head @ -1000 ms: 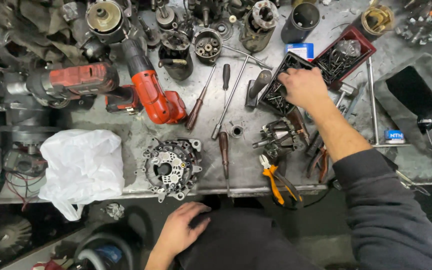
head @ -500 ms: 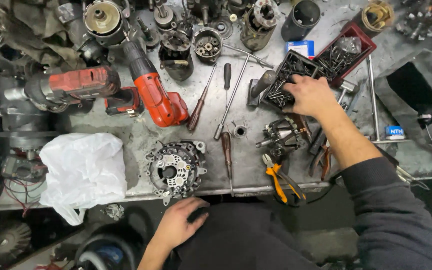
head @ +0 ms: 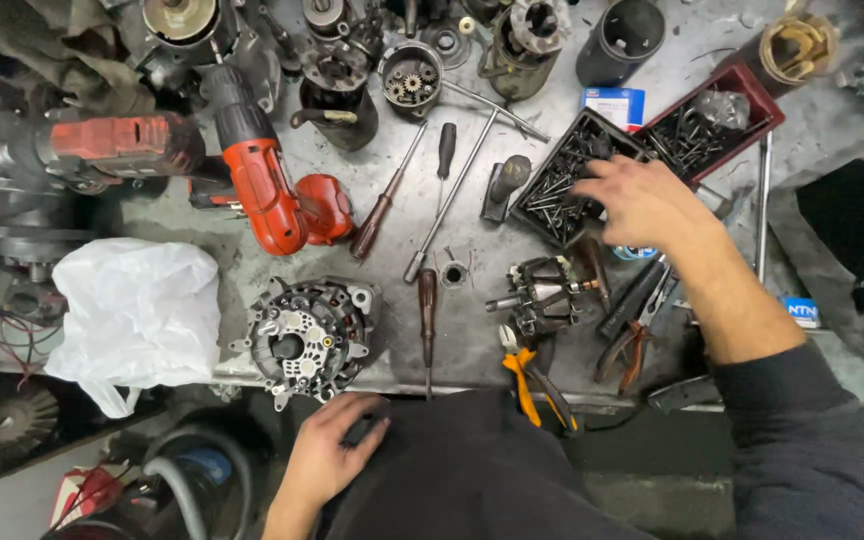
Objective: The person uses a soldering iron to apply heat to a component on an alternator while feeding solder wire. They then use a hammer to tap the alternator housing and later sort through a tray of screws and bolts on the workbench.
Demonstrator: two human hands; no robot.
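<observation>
My right hand (head: 642, 200) reaches across the metal bench, fingers spread over a black tray of screws and bolts (head: 552, 190); I see nothing held in it. My left hand (head: 327, 450) rests low at the bench's front edge, against my dark clothing, its fingers loosely apart and holding nothing. An alternator housing (head: 307, 335) lies on the bench just above my left hand. A rotor with copper windings (head: 542, 295) lies below the black tray, near my right forearm.
A red cordless drill (head: 272, 190) lies at the middle left and a white plastic bag (head: 137, 310) at the left edge. Screwdrivers (head: 382, 210), a T-handle wrench (head: 462, 180), orange-handled pliers (head: 532, 375) and a red parts tray (head: 712, 125) crowd the bench. Motor parts line the back.
My right hand has slid slightly down and left over the black tray, its fingers spreading. My left hand has stayed at the bench's front edge.
</observation>
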